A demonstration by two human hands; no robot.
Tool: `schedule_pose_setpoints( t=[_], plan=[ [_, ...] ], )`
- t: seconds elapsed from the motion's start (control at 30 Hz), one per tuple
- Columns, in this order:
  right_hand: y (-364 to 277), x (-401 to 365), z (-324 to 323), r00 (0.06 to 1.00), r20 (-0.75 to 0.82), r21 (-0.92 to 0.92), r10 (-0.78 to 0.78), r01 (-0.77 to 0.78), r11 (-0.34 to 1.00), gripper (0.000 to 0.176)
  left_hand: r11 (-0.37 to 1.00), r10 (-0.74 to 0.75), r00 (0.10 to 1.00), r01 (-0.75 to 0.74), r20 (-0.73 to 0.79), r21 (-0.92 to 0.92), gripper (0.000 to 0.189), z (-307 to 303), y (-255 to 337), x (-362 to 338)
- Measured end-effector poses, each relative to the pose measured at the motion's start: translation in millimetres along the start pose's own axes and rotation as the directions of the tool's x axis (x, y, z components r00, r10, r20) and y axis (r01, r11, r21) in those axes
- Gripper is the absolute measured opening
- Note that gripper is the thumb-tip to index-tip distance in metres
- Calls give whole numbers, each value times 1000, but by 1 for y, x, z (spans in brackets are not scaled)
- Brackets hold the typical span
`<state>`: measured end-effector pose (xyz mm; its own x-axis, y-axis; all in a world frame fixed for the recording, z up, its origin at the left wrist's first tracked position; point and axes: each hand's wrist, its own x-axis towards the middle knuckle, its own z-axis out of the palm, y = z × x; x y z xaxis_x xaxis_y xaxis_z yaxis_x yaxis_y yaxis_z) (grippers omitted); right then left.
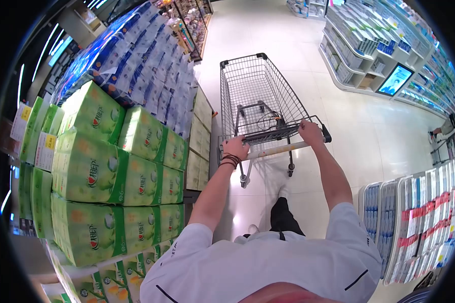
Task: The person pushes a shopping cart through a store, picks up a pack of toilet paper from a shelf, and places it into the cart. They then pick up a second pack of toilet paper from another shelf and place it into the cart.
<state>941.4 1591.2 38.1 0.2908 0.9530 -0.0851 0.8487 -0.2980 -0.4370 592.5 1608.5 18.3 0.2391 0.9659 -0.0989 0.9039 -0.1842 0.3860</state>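
In front of me stands a wire shopping cart (260, 83) with a dark frame; no goods show in its basket. A pale handlebar (278, 150) runs across its near end. My left hand (236, 148), with dark cords round the wrist, is closed on the bar's left part. Toward the right end, my right hand (311, 133) grips the cart by its handle too. Both arms reach forward, and the cart's wheels rest on the light tiled floor.
Stacked green tissue packs (93, 171) rise close on my left, with blue-and-white packs (136, 65) beyond. Shelves of boxed goods (349, 45) with a lit screen (395, 80) stand at the far right. Another display rack (419, 217) is near right. A person's leg (440, 132) shows at the right edge.
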Motion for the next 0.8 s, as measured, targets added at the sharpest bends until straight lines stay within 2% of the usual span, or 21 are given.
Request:
schedule_pose_setpoints(
  t=[0.1, 0.13, 0.27, 0.37, 0.43, 0.6, 0.7, 0.8],
  plan=[
    [9, 53, 18, 987, -23, 27, -159, 160, 987, 21, 1000, -10, 1000, 10, -3, -2, 48, -1, -10, 45],
    [5, 66, 18, 992, -12, -2, -124, 124, 992, 23, 999, -26, 1000, 26, 11, -38, 50, -6, -11, 57],
    [-9, 109, 19, 992, 48, 29, -117, 116, 993, 28, 999, -15, 999, 17, -40, 50, 61, -1, -28, 105],
    [-23, 138, 16, 991, 73, 4, -114, 114, 994, 29, 991, -131, 990, 130, -45, -28, 68, -12, -29, 133],
    [-29, 153, 13, 990, 62, 33, -129, 128, 991, 28, 996, -78, 994, 81, -70, 43, 56, -17, -30, 149],
    [-36, 204, 19, 984, 52, 19, -172, 171, 985, 27, 1000, -30, 991, 30, -132, 0, 39, -24, -35, 191],
    [-44, 235, 21, 978, 88, 8, -187, 187, 982, 27, 999, -32, 986, 29, -162, -18, 38, -29, -39, 219],
    [-55, 268, 25, 975, 53, 15, -214, 214, 977, 27, 997, -79, 987, 78, -138, -9, 37, -38, -42, 250]
  ],
)
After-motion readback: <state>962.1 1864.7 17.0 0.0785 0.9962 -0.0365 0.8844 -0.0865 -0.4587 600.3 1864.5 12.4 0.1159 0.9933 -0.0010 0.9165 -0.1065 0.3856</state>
